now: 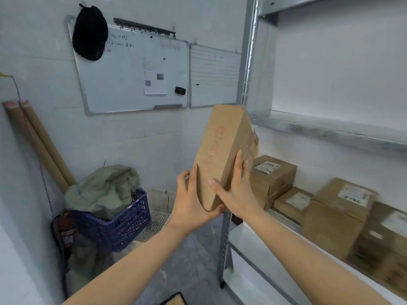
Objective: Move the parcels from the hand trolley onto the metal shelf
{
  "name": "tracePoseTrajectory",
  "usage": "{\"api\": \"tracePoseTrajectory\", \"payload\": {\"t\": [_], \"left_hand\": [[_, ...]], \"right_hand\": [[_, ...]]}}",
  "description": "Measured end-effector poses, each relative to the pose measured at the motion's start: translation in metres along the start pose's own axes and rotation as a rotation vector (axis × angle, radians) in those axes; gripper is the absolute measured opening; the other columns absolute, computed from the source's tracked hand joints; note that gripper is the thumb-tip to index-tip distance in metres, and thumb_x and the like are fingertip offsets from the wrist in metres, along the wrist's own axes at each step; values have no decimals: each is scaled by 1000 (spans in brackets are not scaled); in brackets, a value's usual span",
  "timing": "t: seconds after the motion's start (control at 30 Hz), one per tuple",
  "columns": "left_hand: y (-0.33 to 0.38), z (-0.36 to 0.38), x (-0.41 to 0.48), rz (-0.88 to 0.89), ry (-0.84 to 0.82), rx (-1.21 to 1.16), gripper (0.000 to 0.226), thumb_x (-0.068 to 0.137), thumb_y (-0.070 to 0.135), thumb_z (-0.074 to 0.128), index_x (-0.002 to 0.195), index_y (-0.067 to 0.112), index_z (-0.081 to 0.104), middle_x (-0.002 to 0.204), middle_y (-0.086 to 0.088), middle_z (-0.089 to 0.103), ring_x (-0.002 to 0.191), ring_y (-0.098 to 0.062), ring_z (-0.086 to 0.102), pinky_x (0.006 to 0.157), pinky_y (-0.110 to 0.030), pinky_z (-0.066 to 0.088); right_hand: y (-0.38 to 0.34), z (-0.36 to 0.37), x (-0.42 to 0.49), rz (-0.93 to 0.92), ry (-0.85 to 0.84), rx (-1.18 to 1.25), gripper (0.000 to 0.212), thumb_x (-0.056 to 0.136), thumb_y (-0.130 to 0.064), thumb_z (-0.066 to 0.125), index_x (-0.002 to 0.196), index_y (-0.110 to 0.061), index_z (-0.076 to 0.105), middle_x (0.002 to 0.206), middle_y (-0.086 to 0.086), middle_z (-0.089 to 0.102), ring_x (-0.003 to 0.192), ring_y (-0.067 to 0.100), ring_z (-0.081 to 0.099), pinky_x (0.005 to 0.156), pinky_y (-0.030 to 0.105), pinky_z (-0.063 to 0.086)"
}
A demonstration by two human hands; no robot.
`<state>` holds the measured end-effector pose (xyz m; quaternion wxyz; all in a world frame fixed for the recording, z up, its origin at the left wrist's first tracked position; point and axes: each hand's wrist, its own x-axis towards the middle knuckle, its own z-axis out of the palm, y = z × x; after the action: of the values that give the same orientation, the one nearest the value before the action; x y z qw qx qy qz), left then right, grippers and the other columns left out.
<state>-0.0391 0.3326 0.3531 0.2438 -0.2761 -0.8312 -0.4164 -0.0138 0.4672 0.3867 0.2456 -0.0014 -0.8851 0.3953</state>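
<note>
A long brown cardboard parcel (222,150) is held tilted in the air, its top end leaning toward the left post of the metal shelf (330,133). My left hand (191,205) cups its lower end from below and the left. My right hand (237,190) presses flat against its right side. Several other brown parcels (339,210) with white labels stand in a row on the shelf's lower level, to the right of the held one. The hand trolley is out of view.
A blue plastic crate (123,221) with a green sack (103,188) stands on the floor at left. Cardboard tubes (37,146) lean in the corner. Two whiteboards (132,71) hang on the wall. The shelf's perforated post (224,245) stands just below my hands.
</note>
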Motion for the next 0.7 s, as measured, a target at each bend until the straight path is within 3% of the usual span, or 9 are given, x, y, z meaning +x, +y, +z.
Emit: {"api": "tracePoseTrajectory", "payload": {"t": [0.17,0.27,0.3,0.37,0.4,0.47,0.57,0.63,0.7], "left_hand": [[47,42,-1,222,-35,-123,113,54,72,62,144,28,9,130,6,18,114,-18,44,81,-26,51],[87,60,-7,272,-186,-269,123,52,75,63,145,29,-2,130,17,12,116,-1,31,94,-16,42],[100,66,-11,290,-209,-323,121,54,79,60,144,29,-3,129,17,12,116,1,30,95,-9,38],[125,81,-19,352,-233,-470,100,70,81,43,143,28,1,127,8,22,114,4,35,90,-3,38],[137,89,-24,374,-241,-557,86,79,76,35,144,25,11,124,5,28,111,5,37,88,-3,39],[159,106,-33,389,-240,-677,62,92,58,29,140,21,30,118,3,38,107,6,41,88,-5,38],[190,126,-46,379,-282,-757,44,93,38,29,135,29,39,115,5,44,106,-1,46,93,-8,35],[209,138,-56,394,-335,-780,44,95,46,28,136,32,39,118,7,44,109,1,44,95,-7,33],[227,151,-67,385,-432,-787,56,89,67,25,137,39,34,121,6,40,115,3,40,99,-8,32]], "right_hand": [[26,-62,-25,13,129,-1,111,79,-46,63,138,-34,-30,156,14,-9,145,30,5,116,50,19],[39,-109,-49,26,174,121,105,74,-54,60,142,-42,-20,153,0,14,139,21,26,111,49,32],[42,-125,-59,36,181,192,101,75,-52,60,142,-44,-15,149,-3,24,134,16,35,107,43,39],[50,-154,-83,54,200,297,93,76,-43,61,140,-45,-7,141,-3,36,120,3,47,94,21,49],[54,-168,-97,63,222,317,94,74,-42,62,140,-43,-5,138,-4,39,115,-1,50,89,17,50],[64,-194,-124,81,265,332,104,66,-50,61,146,-32,-2,131,-8,44,107,-5,55,85,19,52],[72,-225,-164,139,305,425,109,57,-49,63,147,-26,6,126,-5,50,95,-4,63,73,17,54],[80,-243,-191,187,344,436,107,53,-48,66,145,-25,14,126,-1,52,94,1,64,70,19,54],[85,-259,-217,207,382,407,111,51,-50,71,144,-21,19,123,-3,54,95,0,64,72,18,54]]}}
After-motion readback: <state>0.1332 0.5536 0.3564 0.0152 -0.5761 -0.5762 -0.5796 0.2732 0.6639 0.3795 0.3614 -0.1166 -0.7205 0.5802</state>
